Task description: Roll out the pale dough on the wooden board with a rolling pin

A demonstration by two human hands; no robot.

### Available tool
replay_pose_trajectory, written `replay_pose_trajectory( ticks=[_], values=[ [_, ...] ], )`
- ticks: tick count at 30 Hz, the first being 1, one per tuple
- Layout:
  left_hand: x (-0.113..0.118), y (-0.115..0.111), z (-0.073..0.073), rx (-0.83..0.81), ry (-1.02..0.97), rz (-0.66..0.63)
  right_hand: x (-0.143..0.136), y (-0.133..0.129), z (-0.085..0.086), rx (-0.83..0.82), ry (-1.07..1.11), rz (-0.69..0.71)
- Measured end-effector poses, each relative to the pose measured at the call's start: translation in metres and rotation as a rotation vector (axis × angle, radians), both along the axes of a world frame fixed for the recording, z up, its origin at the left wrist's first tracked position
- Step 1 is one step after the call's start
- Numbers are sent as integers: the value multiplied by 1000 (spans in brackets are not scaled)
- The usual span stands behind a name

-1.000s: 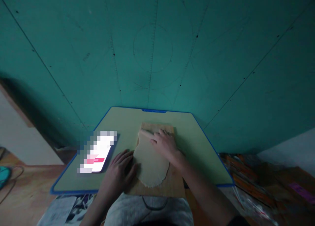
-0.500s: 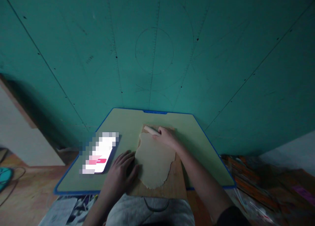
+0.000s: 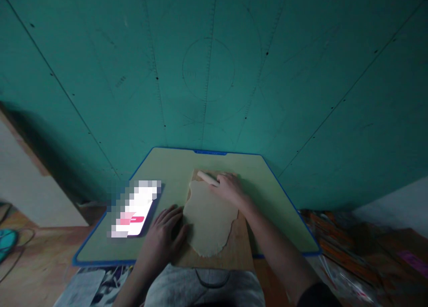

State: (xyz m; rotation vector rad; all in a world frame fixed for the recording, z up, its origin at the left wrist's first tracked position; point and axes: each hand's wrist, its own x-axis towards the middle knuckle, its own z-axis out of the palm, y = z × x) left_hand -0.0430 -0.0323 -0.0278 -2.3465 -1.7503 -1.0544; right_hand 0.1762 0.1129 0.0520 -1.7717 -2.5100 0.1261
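Note:
A flat, rolled-out sheet of pale dough (image 3: 210, 220) with an uneven edge lies on a wooden board (image 3: 243, 249). My right hand (image 3: 229, 186) is closed around a thin light rolling pin (image 3: 207, 178) at the far end of the dough; the pin's left end sticks out over the board's far left corner. At the board's left edge, my left hand (image 3: 170, 227) rests with its fingers spread, the thumb close to the dough's edge, holding nothing.
Under the board is a pale green table (image 3: 174, 164) with a blue rim. A lit phone or tablet (image 3: 137, 209), partly pixelated, lies left of my left hand. A green wall (image 3: 207, 75) rises behind. Cluttered boxes (image 3: 344, 240) are at the lower right.
My right hand has shifted slightly to the right with the rolling pin. My left hand stays in place.

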Motion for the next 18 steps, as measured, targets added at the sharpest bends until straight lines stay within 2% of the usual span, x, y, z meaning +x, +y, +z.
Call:
replay_pose_trajectory(
  ticks=[6,13,18],
  values=[
    [0,-1,4,-16,22,-1,4,-2,0,-3,-8,-32],
    [-1,0,2,-16,-8,-14,9,-6,4,-36,12,-77],
    [-1,0,1,-9,3,-4,25,0,8,-46,40,-148]
  ],
)
